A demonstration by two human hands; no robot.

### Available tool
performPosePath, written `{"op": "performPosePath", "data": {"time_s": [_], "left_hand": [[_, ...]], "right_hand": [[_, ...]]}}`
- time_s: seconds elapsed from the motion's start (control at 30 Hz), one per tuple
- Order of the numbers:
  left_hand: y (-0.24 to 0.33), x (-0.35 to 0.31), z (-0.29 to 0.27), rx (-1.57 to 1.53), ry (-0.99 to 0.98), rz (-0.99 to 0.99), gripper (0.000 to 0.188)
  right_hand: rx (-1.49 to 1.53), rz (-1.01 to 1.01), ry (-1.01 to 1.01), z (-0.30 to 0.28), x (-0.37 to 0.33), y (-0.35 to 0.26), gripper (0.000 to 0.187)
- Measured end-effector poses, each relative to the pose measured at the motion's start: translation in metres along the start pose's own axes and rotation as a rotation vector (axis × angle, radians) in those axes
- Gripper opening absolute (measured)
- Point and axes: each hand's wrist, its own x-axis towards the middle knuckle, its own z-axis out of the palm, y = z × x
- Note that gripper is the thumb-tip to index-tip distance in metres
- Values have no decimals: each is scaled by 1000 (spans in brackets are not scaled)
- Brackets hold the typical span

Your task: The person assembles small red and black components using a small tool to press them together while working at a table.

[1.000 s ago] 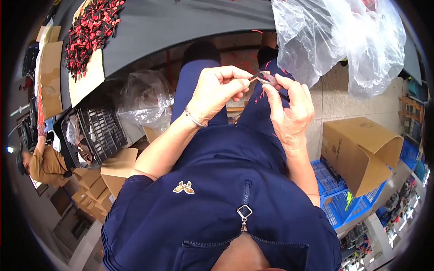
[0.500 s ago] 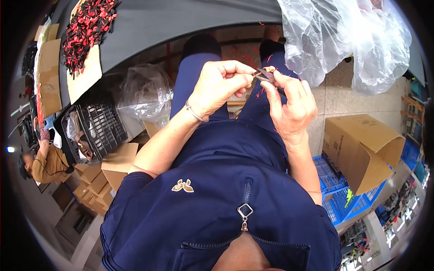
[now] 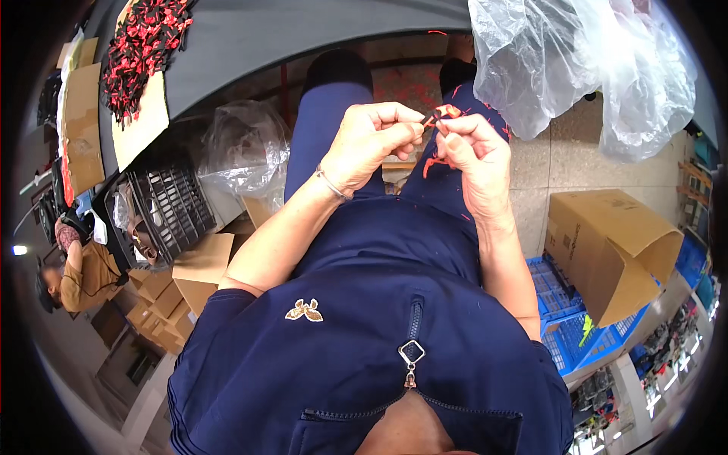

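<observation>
My left hand (image 3: 377,140) is closed, thumb and forefinger pinching one end of a small black-and-red strip (image 3: 430,119) above my thighs. My right hand (image 3: 478,152) is closed too, its thumb and forefinger at the strip's other end, so the two hands almost meet. The blades seen earlier at the right fingertips do not show; whether that hand still holds the snips I cannot tell. An orange-red scrap (image 3: 449,111) shows just beyond the fingers. Red thread bits (image 3: 494,114) lie scattered on my right thigh. Below the right fingers is another orange-red piece (image 3: 432,164).
A pile of black-and-red pieces (image 3: 145,57) lies on cardboard on the dark table (image 3: 303,26). Clear plastic bags (image 3: 531,68) hang at the right. An open carton (image 3: 599,243) rests on blue crates (image 3: 557,334). Left are a black crate (image 3: 171,201) and a person (image 3: 87,273).
My right hand has turned and drawn its fingertips in to the strip; the snip blades between the hands are gone from sight. The left hand keeps its pinch.
</observation>
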Motion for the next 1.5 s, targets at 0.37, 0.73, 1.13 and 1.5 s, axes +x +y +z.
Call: {"op": "performPosePath", "data": {"time_s": [0.37, 0.73, 1.13, 1.5], "left_hand": [[4, -2, -1, -71, -13, -61, 16], [6, 2, -3, -173, -69, -86, 15], [1, 4, 15, 380, 67, 140, 14], [-1, -4, 13, 179, 74, -31, 22]], "right_hand": [[-785, -327, 224, -2, -7, -8, 21], [-1214, -631, 180, -1, 1, -13, 20], [-153, 136, 269, 2, 6, -14, 20], [-205, 67, 160, -3, 11, -5, 13]]}}
